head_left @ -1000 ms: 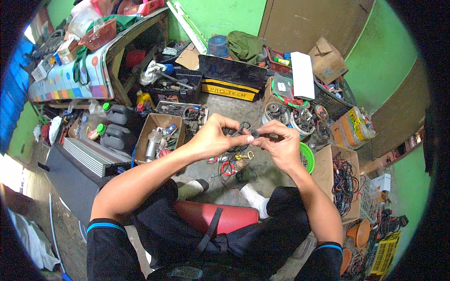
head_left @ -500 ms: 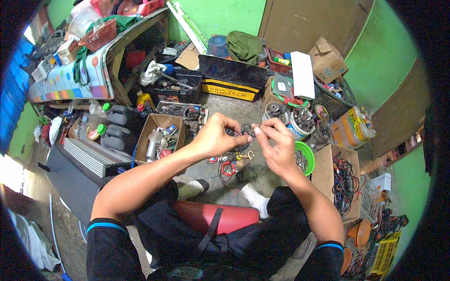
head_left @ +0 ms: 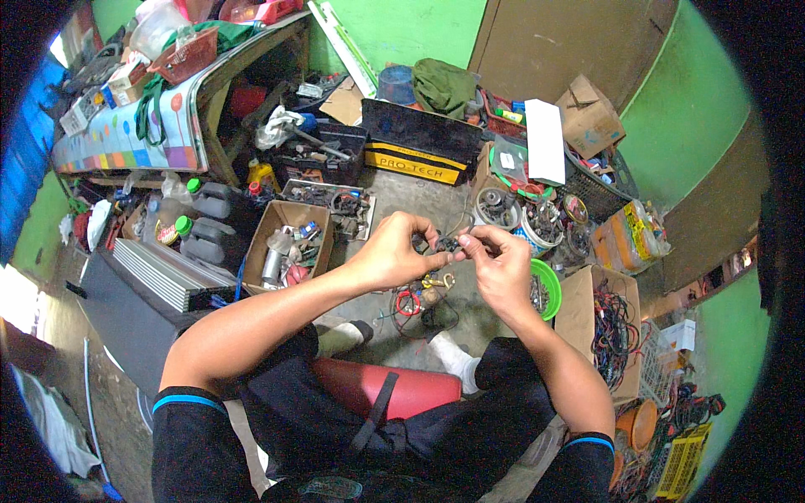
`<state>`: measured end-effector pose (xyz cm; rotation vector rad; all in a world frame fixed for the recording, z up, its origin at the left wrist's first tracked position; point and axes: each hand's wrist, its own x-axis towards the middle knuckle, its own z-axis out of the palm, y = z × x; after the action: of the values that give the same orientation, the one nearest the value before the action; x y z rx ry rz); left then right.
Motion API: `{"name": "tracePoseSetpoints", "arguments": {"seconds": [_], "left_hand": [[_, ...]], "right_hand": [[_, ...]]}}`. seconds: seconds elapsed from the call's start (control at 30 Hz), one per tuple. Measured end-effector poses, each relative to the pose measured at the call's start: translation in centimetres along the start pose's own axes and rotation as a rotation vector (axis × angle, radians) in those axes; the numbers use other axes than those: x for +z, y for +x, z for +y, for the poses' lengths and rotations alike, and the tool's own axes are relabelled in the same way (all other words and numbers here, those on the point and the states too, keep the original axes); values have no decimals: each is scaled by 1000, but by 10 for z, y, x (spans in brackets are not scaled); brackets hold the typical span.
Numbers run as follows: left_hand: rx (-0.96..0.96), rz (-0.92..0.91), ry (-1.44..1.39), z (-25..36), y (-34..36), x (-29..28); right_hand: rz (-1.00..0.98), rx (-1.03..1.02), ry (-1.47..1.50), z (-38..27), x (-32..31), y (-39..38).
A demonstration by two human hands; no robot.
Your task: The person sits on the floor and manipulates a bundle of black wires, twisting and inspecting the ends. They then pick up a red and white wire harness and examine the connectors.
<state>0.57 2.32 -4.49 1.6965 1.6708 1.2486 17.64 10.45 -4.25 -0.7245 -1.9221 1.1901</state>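
In front of me my left hand [head_left: 392, 254] and my right hand [head_left: 501, 267] are raised close together, with thumbs and forefingers pinched. A small bunch of dark cable [head_left: 446, 244] runs between their fingertips. Its ends are too small and partly covered to make out. Below the hands, on the grey floor, lie a red ring-shaped item [head_left: 407, 303], a brass-coloured metal fitting [head_left: 433, 296] and some thin dark wire.
To the left stands a cardboard box [head_left: 295, 261] of parts, with dark jugs [head_left: 208, 241] beyond. On the right are a green bowl [head_left: 549, 285] and a cardboard box of wires [head_left: 615, 331]. A black-and-yellow toolbox [head_left: 413, 163] lies ahead. A red seat [head_left: 394, 387] is beneath me.
My hands have drawn slightly closer together, and the right fingertips have shifted along the cable toward the left hand. The whole view has tilted a little.
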Motion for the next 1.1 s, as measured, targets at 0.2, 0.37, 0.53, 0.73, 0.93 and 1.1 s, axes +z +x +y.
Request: {"name": "tracePoseSetpoints", "arguments": {"seconds": [0.2,0.37,0.53,0.73,0.93,1.1], "left_hand": [[81,23,-9,1,6,0],[-78,-60,-311,0,8,-2],[-501,-53,-630,9,11,-7],[41,-49,-10,-37,13,-5],[-64,-159,-73,-11,18,-25],[192,-78,-26,3,6,4]], "right_hand": [[23,20,68,10,2,5],[-10,-84,24,-2,-2,1],[94,-238,44,1,-10,-1],[235,-53,412,12,-47,20],[381,52,398,15,-76,28],[-74,142,329,4,-55,23]]}}
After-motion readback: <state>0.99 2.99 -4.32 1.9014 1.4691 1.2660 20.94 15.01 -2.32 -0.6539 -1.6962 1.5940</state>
